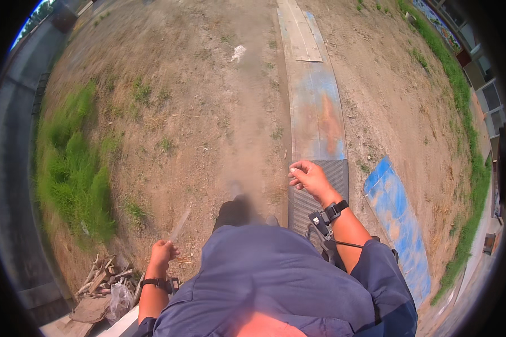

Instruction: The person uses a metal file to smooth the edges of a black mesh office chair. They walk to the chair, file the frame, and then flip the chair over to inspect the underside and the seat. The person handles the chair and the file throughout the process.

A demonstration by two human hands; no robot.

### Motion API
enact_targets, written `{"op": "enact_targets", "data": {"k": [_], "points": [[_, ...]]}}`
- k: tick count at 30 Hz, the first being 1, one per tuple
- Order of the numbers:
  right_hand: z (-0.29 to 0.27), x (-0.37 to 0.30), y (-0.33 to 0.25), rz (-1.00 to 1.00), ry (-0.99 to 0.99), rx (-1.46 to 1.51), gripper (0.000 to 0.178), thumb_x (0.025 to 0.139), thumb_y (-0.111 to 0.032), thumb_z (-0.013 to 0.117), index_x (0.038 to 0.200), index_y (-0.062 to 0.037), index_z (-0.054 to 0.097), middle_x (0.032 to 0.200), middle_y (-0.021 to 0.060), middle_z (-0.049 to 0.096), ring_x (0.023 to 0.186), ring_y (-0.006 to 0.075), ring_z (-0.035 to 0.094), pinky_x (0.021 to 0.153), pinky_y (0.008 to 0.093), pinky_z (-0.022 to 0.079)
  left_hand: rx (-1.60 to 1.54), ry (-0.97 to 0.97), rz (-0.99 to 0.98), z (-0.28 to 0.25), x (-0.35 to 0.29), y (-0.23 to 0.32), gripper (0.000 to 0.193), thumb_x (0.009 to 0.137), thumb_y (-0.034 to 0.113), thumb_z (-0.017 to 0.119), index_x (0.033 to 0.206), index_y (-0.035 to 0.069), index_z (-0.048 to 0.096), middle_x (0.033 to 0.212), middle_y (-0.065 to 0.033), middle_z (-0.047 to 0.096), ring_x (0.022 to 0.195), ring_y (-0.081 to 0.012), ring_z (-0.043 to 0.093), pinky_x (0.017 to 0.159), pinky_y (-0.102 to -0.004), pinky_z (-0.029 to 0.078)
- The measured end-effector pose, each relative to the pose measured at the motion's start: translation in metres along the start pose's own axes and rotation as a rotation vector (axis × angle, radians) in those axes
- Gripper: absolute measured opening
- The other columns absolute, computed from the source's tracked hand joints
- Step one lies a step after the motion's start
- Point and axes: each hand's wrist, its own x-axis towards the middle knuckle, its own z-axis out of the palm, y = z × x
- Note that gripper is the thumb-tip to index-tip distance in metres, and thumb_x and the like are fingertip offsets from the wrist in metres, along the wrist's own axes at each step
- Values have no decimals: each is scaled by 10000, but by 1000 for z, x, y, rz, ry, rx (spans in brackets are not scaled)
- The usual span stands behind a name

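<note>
Dry, bare earth [208, 123] spreads out below me in bright sun, with a grey wall [17, 146] along the left, bushy green plants [76, 174] near its foot, and a band of grass [461, 95] curving down the right. Straight ahead, a walkway of flat blue-and-brown stained sheets [312, 121] runs away from me, a pale board [301, 33] lying over its far stretch and a dark ribbed mat [337, 173] at its near end. My left grip [162, 251] is low at my side, fingers closed around what looks like a thin, pale, see-through strip [180, 226]; it slants up and forward from my fingertips, blurred enough that I can't tell its material. My right grip [312, 178] hangs above the ribbed mat, fingers loosely curled, and I can't tell whether anything sits inside them. Black straps circle both my wrists, and the right one carries a small dark device [320, 222] with a cable. Beside my left forearm, on the ground, lie a heap of broken wood [100, 281] and a crumpled clear plastic bag [120, 300]. Another blue sheet [402, 219], smeared with dirt, lies to the right of the mat.
</note>
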Motion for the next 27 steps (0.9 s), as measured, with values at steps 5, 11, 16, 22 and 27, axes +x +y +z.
{"op": "enact_targets", "data": {"k": [5, 11, 16, 22, 27], "points": [[-58, 140, 14, 179, 128, -52, 254, 967, -213, 605, 1143, -31, 592, 979, 80, 670, 764, 159, 682, 612, 267, 524, 168, 92, -39, 24, 114, 101, 166, 981, 125, 510, 967, -35, 551, 777, -141, 655, 588, -265, 684, 462, -336, 507], [-120, 233, 5, 511, 465, 31, 218, 982, -209, 571, 1137, -56, 585, 952, 72, 668, 704, 167, 683, 550, 282, 546, 386, 5, 173, 82, 223, 350, 212, 975, 149, 534, 1006, -53, 590, 764, -143, 684, 604, -229, 701, 498, -340, 512], [-141, 314, -58, 589, 493, 123, 216, 982, -208, 570, 1142, -62, 571, 974, 99, 660, 710, 200, 691, 546, 295, 543, 506, 84, 388, 122, 299, 537, 210, 952, 167, 575, 951, -40, 613, 745, -150, 686, 604, -236, 701, 569, -366, 542], [-186, 513, -132, 605, 447, 65, 230, 970, -206, 582, 1140, -50, 575, 966, 103, 653, 727, 222, 696, 549, 301, 544, 878, 374, 578, 175, 397, 683, 187, 900, 225, 635, 906, 39, 650, 829, -188, 698, 790, -376, 687, 703, -478, 533], [-230, 703, -264, 493, 386, 60, 245, 957, -212, 600, 1133, -42, 583, 959, 95, 656, 721, 198, 690, 564, 295, 548, 1027, 468, 430, 216, 396, 800, 188, 870, 260, 657, 888, 73, 665, 864, -183, 699, 853, -399, 671, 752, -492, 526]]}}
